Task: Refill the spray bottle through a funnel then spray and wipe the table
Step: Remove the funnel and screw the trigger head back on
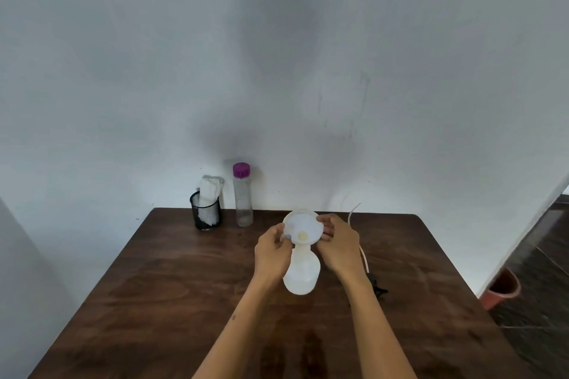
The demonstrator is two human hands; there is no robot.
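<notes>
A white translucent spray bottle (301, 274) stands upright near the middle of the dark wooden table (172, 301), its neck uncovered. A white funnel (303, 226) sits in the neck. My left hand (272, 251) pinches the funnel's left rim and my right hand (338, 243) holds its right rim. The spray head with its thin white tube (354, 212) lies behind my right hand, mostly hidden. A clear water bottle with a purple cap (242, 194) stands at the back of the table. A white cloth (210, 189) sticks out of a black mesh cup (205, 214).
The table's back edge meets a pale wall. A small dark object (378, 286) lies on the table beside my right forearm. A reddish bucket (500, 288) stands on the dark floor beyond the table's right edge.
</notes>
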